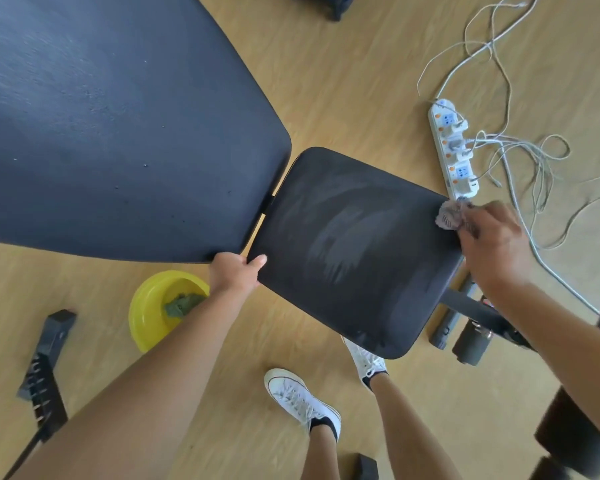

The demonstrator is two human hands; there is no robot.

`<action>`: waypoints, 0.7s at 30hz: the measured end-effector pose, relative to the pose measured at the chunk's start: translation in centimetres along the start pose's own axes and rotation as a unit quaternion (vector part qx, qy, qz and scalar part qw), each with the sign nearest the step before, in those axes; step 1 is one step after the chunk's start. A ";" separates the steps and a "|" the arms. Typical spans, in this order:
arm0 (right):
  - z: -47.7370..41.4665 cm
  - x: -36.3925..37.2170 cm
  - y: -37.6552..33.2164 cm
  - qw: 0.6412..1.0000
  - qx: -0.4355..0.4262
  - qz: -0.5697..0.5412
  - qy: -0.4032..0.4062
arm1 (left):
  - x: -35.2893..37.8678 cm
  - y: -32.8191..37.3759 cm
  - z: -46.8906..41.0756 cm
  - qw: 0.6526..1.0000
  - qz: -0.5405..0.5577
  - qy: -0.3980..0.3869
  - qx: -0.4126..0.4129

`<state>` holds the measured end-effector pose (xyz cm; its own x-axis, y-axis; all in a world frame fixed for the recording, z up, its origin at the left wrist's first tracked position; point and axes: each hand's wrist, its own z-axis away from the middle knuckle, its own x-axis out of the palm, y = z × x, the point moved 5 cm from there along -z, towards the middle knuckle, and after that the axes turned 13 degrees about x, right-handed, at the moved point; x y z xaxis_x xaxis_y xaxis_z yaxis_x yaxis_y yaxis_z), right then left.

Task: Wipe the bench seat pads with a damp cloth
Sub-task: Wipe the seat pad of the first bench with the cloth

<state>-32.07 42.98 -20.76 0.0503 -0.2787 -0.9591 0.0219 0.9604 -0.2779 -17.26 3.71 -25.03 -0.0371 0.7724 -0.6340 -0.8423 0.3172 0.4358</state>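
1. The pale wood-grain floor (343, 81) is spreading under everything, and I am standing on it at the near edge of the bench.
2. The long black back pad (118, 116) is filling the far left, its surface showing faint streaks and small dark specks.
3. The smaller black seat pad (354, 251) is sitting just right of it across a narrow gap, with pale smeared streaks running over its middle.
4. The black bench frame (471, 306) is reaching out from under the seat pad to the right, with dark foam rollers (470, 341) lying beside it.
5. A yellow basin (146, 306) is sitting on the floor at the near left, holding a green rag (182, 304).
6. A white power strip (452, 150) is lying on the floor beyond the seat pad, with pale cables (520, 147) trailing off to the far right.
7. My white shoes (302, 400) are standing just near the seat pad's front edge.
8. My left hand (234, 271) is gripping the seat pad's left corner, thumb lying on top, the other fingers tucked out of sight.
9. My right hand (492, 244) is pinching the cloth (451, 214), bunched up and greyish, against the seat pad's far right corner.
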 end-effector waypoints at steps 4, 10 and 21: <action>10.2 1.8 -3.6 0.987 -0.010 -0.087 -0.137 | 0.1 -0.1 0.1 1.000 0.009 -0.001 -0.005; 15.3 3.7 -7.7 0.900 -0.383 -0.033 -0.205 | 0.0 0.1 0.2 1.000 0.003 -0.001 -0.014; -6.4 10.9 -27.1 0.952 -0.264 0.078 -0.133 | 0.5 -0.6 -0.7 0.998 -0.051 -0.028 0.028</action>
<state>-38.47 13.96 -24.05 0.2649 -0.0568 -0.9626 -0.5088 0.8398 -0.1896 -17.19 3.52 -26.05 0.0794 0.7637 -0.6406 -0.8089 0.4249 0.4064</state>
